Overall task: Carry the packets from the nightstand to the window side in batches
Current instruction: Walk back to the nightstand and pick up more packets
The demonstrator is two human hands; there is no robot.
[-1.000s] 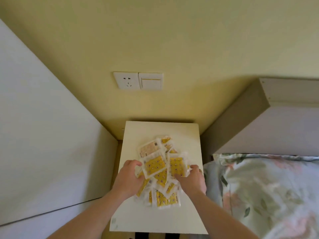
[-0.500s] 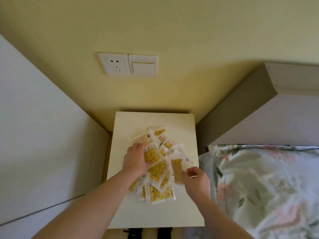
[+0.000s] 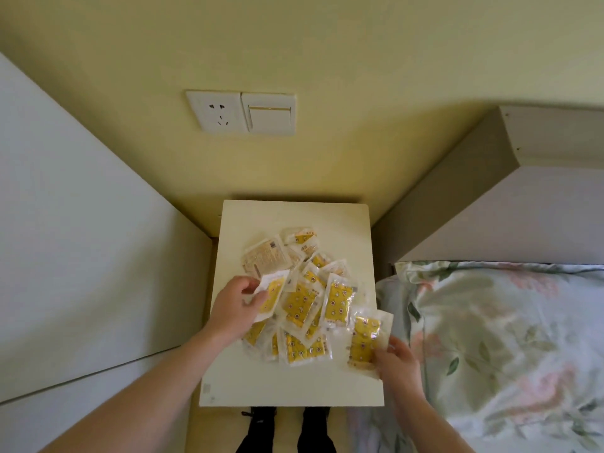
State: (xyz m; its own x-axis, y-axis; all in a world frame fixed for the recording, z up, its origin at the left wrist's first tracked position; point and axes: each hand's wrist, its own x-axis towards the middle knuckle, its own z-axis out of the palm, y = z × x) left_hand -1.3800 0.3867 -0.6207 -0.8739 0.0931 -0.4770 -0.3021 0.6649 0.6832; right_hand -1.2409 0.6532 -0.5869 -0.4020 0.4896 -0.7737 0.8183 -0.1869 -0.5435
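Left hand [image 3: 236, 309] pinches packet [image 3: 272, 295] on pile [image 3: 302, 302]; right hand [image 3: 397, 362] grips another packet [image 3: 365, 340] overhanging nightstand [image 3: 294, 384] right edge.

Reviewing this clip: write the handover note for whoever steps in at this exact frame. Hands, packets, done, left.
Left hand: pinches one yellow packet at the pile's left edge.
Right hand: holds a second packet lifted off the nightstand's right edge, beside the bed.
Pile of packets: lies on the nightstand.
Done: two packets in hand; none carried off yet.
Left: gather a batch, carry it to the window side, repeat.
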